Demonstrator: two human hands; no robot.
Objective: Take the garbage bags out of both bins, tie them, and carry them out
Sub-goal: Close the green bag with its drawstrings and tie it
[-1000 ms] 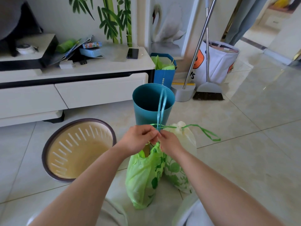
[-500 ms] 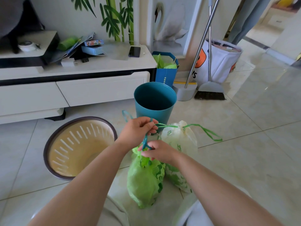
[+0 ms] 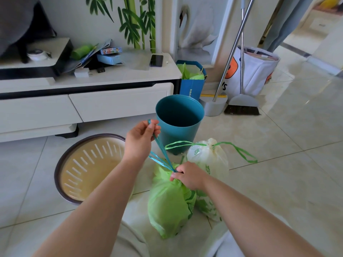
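A green garbage bag (image 3: pixel 168 206) stands on the floor in front of me, its neck gathered. My right hand (image 3: pixel 189 176) pinches that neck. My left hand (image 3: pixel 141 139) is raised to the upper left, pulling the bag's teal drawstring (image 3: pixel 161 151) taut. Right behind it sits a white garbage bag (image 3: pixel 210 162) with green leaf print, its mouth drawn closed and green drawstring loops (image 3: pixel 239 151) hanging out to both sides. The teal bin (image 3: pixel 179 123) and the beige slotted bin (image 3: pixel 87 167) with a dark rim stand without bags.
A low white TV cabinet (image 3: pixel 83 101) with clutter on top runs along the left. A blue paper bag (image 3: pixel 192 80), a dustpan and broom (image 3: pixel 241 104) and a white tote (image 3: pixel 254 69) stand by the wall. Tiled floor stretches to the right.
My left hand has pulled the teal drawstring up and to the left while my right hand dropped onto the green bag's neck. The string was held straight up a second ago.
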